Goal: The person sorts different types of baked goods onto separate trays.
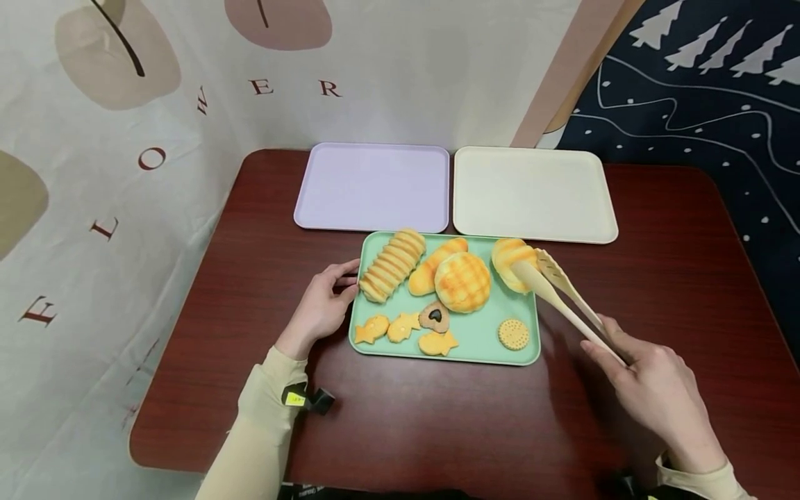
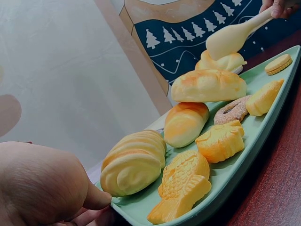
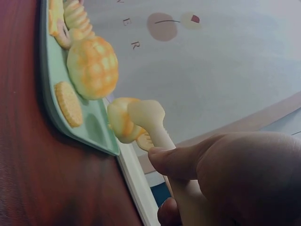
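Observation:
My right hand [image 1: 656, 389] grips pale tongs [image 1: 562, 305]. Their broad tips lie around a small striped bread roll [image 1: 507, 260], which overlaps the far right corner of the green tray [image 1: 481, 347]. At the tray's left edge, my left hand [image 1: 321, 305] pinches the rim, its thumb on top in the left wrist view. On the tray lie a ridged long loaf [image 1: 392, 265], a smooth oblong bun [image 1: 431, 271] and a round crosshatched bun [image 1: 462, 282]. In front are several fish-shaped pastries [image 1: 371, 329], a heart cookie [image 1: 434, 317] and a round biscuit [image 1: 514, 335].
Behind the green tray, a lilac tray [image 1: 375, 187] and a cream tray [image 1: 531, 194] stand side by side with nothing on them. All three rest on a dark red-brown table [image 1: 437, 423]. A printed cloth [image 1: 400, 90] hangs along its back.

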`<state>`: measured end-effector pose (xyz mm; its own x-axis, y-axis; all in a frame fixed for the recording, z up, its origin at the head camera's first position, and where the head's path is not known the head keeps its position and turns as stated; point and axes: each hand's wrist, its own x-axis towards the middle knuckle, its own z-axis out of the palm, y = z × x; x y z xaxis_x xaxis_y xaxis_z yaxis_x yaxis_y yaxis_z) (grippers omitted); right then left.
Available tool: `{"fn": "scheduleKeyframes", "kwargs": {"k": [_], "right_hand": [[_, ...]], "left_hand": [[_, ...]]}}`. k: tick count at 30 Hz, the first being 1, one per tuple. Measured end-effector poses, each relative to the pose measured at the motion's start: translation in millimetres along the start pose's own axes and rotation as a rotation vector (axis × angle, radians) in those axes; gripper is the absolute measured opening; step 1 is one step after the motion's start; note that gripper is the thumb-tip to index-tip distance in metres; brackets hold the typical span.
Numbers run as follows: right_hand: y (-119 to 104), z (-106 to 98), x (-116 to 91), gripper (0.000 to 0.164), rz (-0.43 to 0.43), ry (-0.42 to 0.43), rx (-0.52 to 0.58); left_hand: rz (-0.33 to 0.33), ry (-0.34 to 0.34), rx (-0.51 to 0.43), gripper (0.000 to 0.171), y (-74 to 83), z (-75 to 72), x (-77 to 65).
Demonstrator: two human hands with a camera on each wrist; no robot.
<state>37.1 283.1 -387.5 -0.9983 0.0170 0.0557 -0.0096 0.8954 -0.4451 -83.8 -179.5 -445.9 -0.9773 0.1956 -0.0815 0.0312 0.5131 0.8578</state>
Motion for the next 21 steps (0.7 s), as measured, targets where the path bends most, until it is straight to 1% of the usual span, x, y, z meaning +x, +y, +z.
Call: {"fn": "scheduleKeyframes", "kwargs": {"k": [5,14,21], "right_hand": [[1,-3,9,0.056,-0.022,0.029,0.012],[3,-6,29,0.058,-0.066,0.037,0.005],[-5,-7,45,0.056,-0.14,0.077,-0.012]], "left_hand": [[0.002,-0.001,0.002,0.046,-0.6,0.2,0.2],[-0.012,0.003,0.006,0.046,-1.0,0.1,-0.5],[-0.005,0.003,0.008,0.046,-1.1,0.4,-0.5]]}}
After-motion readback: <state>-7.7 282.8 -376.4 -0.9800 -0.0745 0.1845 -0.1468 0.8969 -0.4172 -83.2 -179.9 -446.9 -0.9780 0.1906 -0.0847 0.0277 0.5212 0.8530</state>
